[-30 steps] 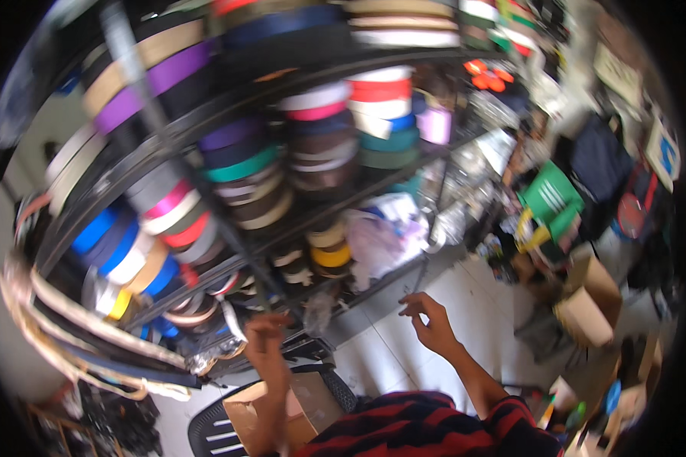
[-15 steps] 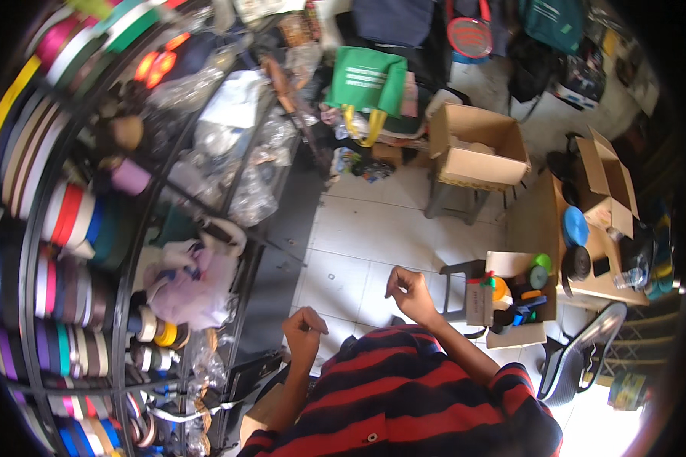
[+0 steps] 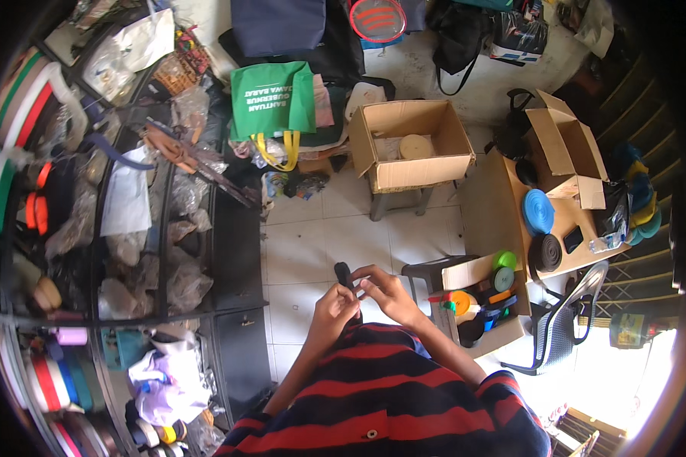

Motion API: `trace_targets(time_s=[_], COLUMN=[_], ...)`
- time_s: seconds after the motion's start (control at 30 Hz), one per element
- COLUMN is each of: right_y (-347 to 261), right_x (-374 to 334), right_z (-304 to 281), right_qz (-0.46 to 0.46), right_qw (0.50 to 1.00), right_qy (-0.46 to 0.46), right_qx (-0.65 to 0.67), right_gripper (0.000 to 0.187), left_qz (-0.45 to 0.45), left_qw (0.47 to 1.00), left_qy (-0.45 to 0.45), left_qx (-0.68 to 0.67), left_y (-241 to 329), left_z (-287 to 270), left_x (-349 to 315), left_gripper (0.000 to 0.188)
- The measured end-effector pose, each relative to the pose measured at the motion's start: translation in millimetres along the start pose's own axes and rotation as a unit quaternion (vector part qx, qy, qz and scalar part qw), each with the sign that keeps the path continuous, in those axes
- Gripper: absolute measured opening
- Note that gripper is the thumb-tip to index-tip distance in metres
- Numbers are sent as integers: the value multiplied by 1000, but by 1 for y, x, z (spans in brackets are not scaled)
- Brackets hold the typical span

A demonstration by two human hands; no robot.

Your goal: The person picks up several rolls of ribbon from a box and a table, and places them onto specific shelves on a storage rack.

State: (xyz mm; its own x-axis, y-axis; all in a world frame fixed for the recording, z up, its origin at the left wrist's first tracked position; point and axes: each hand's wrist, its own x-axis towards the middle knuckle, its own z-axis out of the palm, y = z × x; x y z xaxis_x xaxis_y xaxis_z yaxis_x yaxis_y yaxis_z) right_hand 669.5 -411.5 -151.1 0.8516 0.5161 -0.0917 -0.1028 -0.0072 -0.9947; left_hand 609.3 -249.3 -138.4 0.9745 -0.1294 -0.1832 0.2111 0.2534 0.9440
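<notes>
The left hand (image 3: 332, 311) is closed around a dark, narrow object (image 3: 343, 273), held just in front of the striped shirt (image 3: 389, 381). The right hand (image 3: 387, 294) curls beside it; whether its fingers also pinch the object, I cannot tell. Beyond, an open carton (image 3: 427, 174) sits on a stool (image 3: 381, 202).

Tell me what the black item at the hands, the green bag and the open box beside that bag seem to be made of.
Black item: perhaps webbing or plastic; it looks matte, but too little shows to settle it.
Green bag: probably fabric, fairly matte, given its limp shape and soft creases.
Open box: apparently cardboard, plain brown and matte, judging by its stiff folded flaps.
</notes>
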Motion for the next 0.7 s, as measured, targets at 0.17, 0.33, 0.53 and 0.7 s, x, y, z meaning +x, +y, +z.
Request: trace_targets(time_s=[0.17, 0.33, 0.53, 0.7], right_y=[15, 16, 58, 153], right_x=[71, 143, 256, 369], right_z=[-47, -111, -195, -272], right_qz=[0, 61, 35, 134], right_qw=[985, 969, 945, 888], right_qy=[148, 210, 285, 248], right_qx=[-87, -118, -158, -364], right_gripper=[19, 20, 19, 45], left_qz=[-20, 18, 14, -45], left_qw=[1000, 998, 997, 988], left_qy=[-17, -51, -8, 101], left_qx=[7, 31, 72, 108], left_y=[17, 53, 74, 55], left_z=[-29, -58, -79, -89], left_x=[105, 212, 298, 324], left_gripper=[8, 7, 9, 10])
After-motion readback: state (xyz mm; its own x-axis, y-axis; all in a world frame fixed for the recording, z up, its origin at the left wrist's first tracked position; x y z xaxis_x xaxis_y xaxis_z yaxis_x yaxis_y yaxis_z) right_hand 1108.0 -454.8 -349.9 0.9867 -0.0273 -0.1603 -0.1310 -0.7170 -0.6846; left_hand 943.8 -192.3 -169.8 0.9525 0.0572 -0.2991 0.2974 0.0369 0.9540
